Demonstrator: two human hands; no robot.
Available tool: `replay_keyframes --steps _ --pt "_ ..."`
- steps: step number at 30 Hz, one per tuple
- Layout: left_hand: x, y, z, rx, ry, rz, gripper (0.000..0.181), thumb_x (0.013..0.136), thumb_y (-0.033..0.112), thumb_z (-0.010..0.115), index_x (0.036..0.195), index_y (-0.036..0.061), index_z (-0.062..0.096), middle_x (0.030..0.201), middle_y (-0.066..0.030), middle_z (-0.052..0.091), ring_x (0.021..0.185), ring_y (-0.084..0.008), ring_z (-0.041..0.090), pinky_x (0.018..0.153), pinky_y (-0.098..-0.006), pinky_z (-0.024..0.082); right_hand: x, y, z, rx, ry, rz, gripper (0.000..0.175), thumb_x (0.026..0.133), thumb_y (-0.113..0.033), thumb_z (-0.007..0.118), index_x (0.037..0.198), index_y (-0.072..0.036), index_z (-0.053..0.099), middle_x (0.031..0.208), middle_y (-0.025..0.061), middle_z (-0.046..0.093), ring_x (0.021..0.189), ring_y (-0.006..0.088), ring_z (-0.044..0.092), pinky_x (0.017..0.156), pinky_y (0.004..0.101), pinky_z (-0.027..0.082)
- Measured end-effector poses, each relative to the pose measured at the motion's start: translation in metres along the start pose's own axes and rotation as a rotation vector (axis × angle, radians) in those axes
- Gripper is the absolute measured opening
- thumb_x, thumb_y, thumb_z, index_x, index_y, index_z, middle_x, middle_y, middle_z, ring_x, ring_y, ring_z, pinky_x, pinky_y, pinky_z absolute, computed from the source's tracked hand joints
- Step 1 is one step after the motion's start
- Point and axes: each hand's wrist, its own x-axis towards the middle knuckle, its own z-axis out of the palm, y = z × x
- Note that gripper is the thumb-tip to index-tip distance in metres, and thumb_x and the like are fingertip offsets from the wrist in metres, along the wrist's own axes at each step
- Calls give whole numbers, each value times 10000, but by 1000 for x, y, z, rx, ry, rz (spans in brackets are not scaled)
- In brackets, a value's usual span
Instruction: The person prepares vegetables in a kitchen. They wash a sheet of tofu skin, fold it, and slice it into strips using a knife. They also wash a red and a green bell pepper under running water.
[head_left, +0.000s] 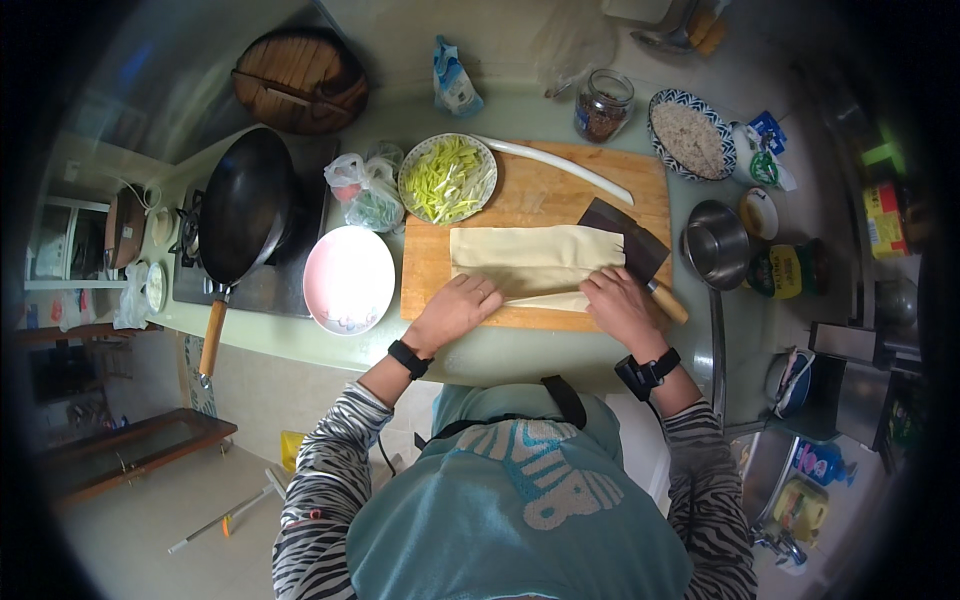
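Observation:
A pale folded sheet, perhaps tofu skin or dough (536, 249), lies on the wooden cutting board (427, 300). My left hand (466, 300) grips its near left corner. The near right corner is between the curled fingers of my right hand (619, 304). The near edge is raised into a narrow fold between both hands. Beside the right hand lies a cleaver (637, 247), its wooden handle over the board's edge and its blade partly behind the sheet. A white scallion or leek stalk (566, 165) rests at the back of the board, next to a bowl of cut yellow-green strips (448, 178).
Left of the board are a pink-and-white plate (349, 280), plastic bags of vegetables (365, 193) and a black wok (247, 206) on the stove. To the right stand a steel ladle or pan (716, 244), a patterned dish (690, 135) and a glass jar (602, 106).

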Motion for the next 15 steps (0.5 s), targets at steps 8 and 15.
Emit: replay_keyframes --steps 8,15 --pt "-24 18 -3 -24 -6 69 195 822 95 586 1006 31 587 1102 -108 684 1079 -256 638 902 -346 516 -27 -11 -3 -78 -178 44 88 759 -35 573 815 -52 638 852 91 606 939 271 620 769 384 531" --pt "-32 22 -1 -126 0 69 197 815 95 599 1001 31 605 1048 -112 680 1042 -264 642 890 -364 523 -48 -21 12 30 -251 65 80 738 7 573 797 -41 599 866 107 605 928 303 615 769 421 514"
